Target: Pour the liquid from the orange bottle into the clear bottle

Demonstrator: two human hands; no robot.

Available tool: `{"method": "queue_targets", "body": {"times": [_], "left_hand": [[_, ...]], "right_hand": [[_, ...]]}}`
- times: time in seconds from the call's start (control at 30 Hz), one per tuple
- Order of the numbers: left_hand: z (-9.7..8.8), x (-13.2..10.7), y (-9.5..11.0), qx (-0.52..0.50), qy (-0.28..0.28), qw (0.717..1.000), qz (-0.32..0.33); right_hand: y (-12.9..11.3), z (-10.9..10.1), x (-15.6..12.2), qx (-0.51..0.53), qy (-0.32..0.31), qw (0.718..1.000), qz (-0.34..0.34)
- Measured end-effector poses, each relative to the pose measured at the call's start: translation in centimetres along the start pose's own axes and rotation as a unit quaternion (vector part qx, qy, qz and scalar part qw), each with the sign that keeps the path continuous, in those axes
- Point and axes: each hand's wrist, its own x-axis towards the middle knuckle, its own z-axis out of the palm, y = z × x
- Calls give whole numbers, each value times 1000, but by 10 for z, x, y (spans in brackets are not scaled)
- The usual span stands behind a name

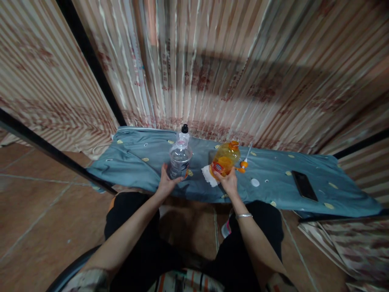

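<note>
My left hand (168, 182) is closed round the lower part of a clear plastic cup (180, 161) with dark print, thumb across its front. Directly behind the cup stands a clear bottle with a black cap (184, 129); its lower part is hidden. My right hand (228, 181) grips a see-through orange bottle (226, 156) with a red label, which leans to the right and has an uncapped orange neck. White tissue (209, 177) lies at its base. Beside it on the right is an orange pump top (243, 164) with a pale tube.
A blue-green cloth (146, 162) with yellow prints covers the narrow table. On it lie a white round disc (255, 183) and a black phone (304, 185) farther right. Striped curtains (206, 73) hang behind, and dark metal poles (91, 61) rise at the left.
</note>
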Motion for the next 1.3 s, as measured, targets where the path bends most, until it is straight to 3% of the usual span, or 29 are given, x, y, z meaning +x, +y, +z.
{"method": "queue_targets", "body": {"times": [0.17, 0.63, 0.77, 0.9, 0.97, 1.1, 1.2, 1.3], "left_hand": [[23, 8, -7, 33, -9, 999, 16], [20, 13, 10, 87, -10, 996, -9], [21, 4, 16, 74, -29, 997, -4], [22, -9, 24, 61, -67, 996, 6], [22, -17, 28, 53, -92, 994, 14], [23, -31, 35, 34, -140, 989, 22], [25, -38, 38, 16, -169, 985, 28], [25, -40, 37, -3, -184, 982, 30]], "right_hand": [[7, -3, 5, 27, -29, 999, -20], [18, 1, 6, 47, -43, 998, -14], [19, -12, -7, 72, -6, 995, -62], [-4, -44, -44, 6, 121, 977, -178], [-25, -53, -65, -4, 119, 963, -241], [-70, -39, -89, 49, -4, 959, -279], [-94, -14, -88, 114, -78, 963, -230], [-110, 7, -85, 205, -96, 960, -165]]}}
